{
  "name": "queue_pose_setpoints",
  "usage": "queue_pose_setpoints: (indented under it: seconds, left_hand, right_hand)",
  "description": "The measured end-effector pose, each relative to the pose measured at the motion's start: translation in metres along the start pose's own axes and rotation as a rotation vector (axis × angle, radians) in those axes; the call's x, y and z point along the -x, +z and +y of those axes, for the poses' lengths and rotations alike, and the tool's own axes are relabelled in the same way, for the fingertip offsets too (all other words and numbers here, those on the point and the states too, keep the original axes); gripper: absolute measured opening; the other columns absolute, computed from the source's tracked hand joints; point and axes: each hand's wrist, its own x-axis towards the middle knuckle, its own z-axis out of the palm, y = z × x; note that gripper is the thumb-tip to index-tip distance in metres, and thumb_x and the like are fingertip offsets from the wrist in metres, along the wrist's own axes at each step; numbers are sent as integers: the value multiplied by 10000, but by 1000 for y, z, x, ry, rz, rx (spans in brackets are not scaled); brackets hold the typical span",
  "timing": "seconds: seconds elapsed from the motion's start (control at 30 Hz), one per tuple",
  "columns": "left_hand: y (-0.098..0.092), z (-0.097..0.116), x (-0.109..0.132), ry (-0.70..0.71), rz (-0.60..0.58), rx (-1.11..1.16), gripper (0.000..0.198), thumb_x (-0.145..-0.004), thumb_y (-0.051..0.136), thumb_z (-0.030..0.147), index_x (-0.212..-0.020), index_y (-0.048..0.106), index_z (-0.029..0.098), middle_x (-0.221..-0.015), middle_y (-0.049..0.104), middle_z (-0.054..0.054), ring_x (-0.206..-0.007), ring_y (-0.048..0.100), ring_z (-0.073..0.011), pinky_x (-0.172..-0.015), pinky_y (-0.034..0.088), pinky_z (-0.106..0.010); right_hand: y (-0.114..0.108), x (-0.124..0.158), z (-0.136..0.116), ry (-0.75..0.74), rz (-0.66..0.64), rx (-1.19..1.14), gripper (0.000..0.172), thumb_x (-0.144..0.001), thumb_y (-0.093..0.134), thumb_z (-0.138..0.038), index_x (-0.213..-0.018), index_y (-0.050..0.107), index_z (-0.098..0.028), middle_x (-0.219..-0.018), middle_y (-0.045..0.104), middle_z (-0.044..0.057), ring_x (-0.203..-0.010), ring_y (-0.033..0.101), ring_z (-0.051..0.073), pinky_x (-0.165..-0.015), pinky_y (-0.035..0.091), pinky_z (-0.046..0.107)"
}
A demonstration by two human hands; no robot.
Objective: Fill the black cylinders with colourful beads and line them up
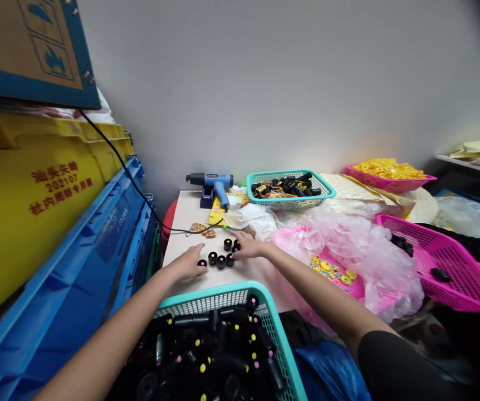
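Note:
On the pale table stand several short black cylinders (221, 262) with a yellow or pink dot on top. My left hand (186, 263) is at the left of the group, thumb and fingers apart, touching the leftmost black cylinder (202, 263). From the right, my right hand (248, 245) curves around the cylinders at that end, its fingers spread and partly covering them. Nearer to me a turquoise basket (265, 298) is heaped with longer black tubes (212, 340), many with yellow or pink dots at their ends.
A blue heat gun (219, 181) stands by the wall, its black cable crossing left. Beside it is a turquoise basket (323, 192) of black and gold pieces. Pink plastic film (373, 250) and a pink basket (465, 267) lie right. Blue crates (77, 289) border the left.

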Motion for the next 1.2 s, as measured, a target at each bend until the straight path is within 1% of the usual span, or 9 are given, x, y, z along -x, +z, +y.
queue_pose_setpoints:
  seconds: [0.07, 0.13, 0.3, 0.5, 0.63, 0.77, 0.97, 1.07, 1.2]
  left_hand:
    - [15, -1, -8, 29, -4, -3, 1077, -600, 737, 414, -1490, 202, 128, -1532, 292, -227, -1403, 308, -372, -1093, 338, -442]
    - [26, -3, -13, 71, -16, -3, 1169, -557, 766, 415, -1506, 145, 132, -1567, 203, -226, -1437, 220, -380, -1122, 294, -459]
    - [32, -8, -24, 153, 0, -18, 1031, -629, 727, 389, -1493, 213, 165, -1516, 319, -204, -1404, 286, -375, -1111, 294, -479]
    - [31, -18, -37, 163, 58, -45, 795, -788, 580, 385, -1472, 274, 121, -1309, 493, -226, -1246, 459, -388, -1030, 353, -538]
    - [27, -26, -45, 160, 107, 1, 847, -787, 591, 339, -1492, 181, 109, -1378, 449, -222, -1298, 423, -354, -1070, 332, -495]
    - [21, -28, -48, 140, 173, 75, 820, -772, 619, 295, -1471, 223, 129, -1401, 451, -208, -1326, 412, -350, -1079, 333, -480]
    - [9, -33, -48, 90, 185, 221, 670, -761, 625, 314, -1373, 397, 164, -1087, 647, -116, -1043, 622, -293, -939, 465, -423]
    - [3, -41, -46, 22, 200, 322, 396, -803, 552, 396, -1134, 571, 181, -1010, 648, -87, -895, 648, -244, -800, 528, -362]
    - [1, -50, -43, -42, 220, 450, 306, -766, 572, 447, -939, 572, 194, -860, 629, -34, -723, 619, -177, -608, 525, -272]
  right_hand:
    - [9, 5, 2, -45, -20, 21, 1275, -553, 860, -477, -1551, 103, -241, -1614, 94, 150, -1458, 98, 396, -1161, 169, 526]
    - [18, 7, 1, -93, -22, 59, 1393, -461, 887, -497, -1554, 64, -236, -1616, 26, 169, -1457, 37, 428, -1154, 123, 569]
    - [33, -5, -3, -230, 67, 128, 1213, -590, 813, -554, -1537, 164, -162, -1564, 181, 240, -1422, 179, 435, -1104, 245, 575]
    - [34, -29, -4, -311, 151, 128, 986, -679, 786, -446, -1487, 294, -168, -1499, 318, 208, -1366, 295, 379, -1080, 306, 532]
    - [27, -50, -7, -315, 163, 110, 944, -675, 790, -406, -1465, 343, -148, -1467, 368, 214, -1333, 328, 391, -1053, 336, 544]
    - [23, -64, -10, -330, 147, 102, 882, -667, 792, -389, -1422, 412, -137, -1414, 444, 214, -1290, 378, 396, -1013, 376, 541]
    - [7, -54, -12, -346, 144, 72, 1008, -596, 848, -395, -1454, 354, -209, -1488, 397, 160, -1360, 335, 356, -1093, 290, 508]
    - [-9, -42, -6, -281, 207, 45, 740, -784, 709, -417, -1417, 396, -195, -1465, 428, 145, -1350, 378, 284, -1087, 309, 411]
    - [-15, -26, 0, -89, 285, 28, 347, -914, 535, -342, -1200, 546, -146, -1217, 612, 153, -1114, 579, 252, -902, 435, 347]
